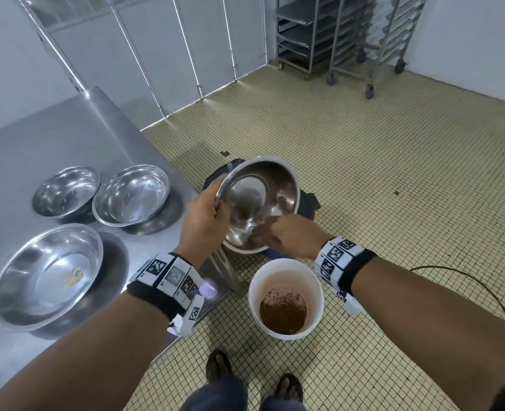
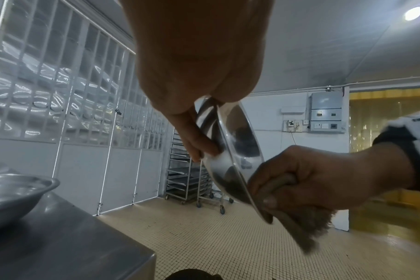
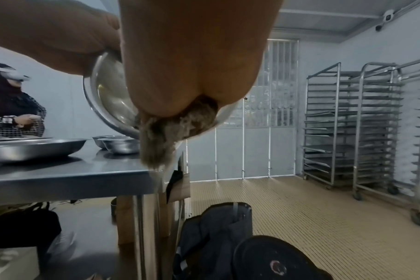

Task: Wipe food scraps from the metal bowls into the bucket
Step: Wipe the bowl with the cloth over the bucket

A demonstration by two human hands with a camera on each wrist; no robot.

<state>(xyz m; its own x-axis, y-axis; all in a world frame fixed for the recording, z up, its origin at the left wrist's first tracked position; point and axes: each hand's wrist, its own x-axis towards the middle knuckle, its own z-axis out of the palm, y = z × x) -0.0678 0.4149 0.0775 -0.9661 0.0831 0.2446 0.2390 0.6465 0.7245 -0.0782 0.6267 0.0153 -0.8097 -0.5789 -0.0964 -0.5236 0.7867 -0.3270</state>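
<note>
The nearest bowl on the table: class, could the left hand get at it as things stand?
Probably not yet: the left hand grips the tilted bowl, though nothing blocks the nearest bowl.

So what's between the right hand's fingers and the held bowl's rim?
A brownish cloth, gripped by the right hand and pressed on the tilted bowl's lower rim. Clearest in the left wrist view.

The bowl is polished steel, glossy enough to throw reflections. The rag against its rim looks coarse and fuzzy (frayed at the edge). Three more bowls shine likewise on a brushed, duller steel table. The bucket is smooth white plastic, stained brown inside. The floor is small matt tile.
</note>
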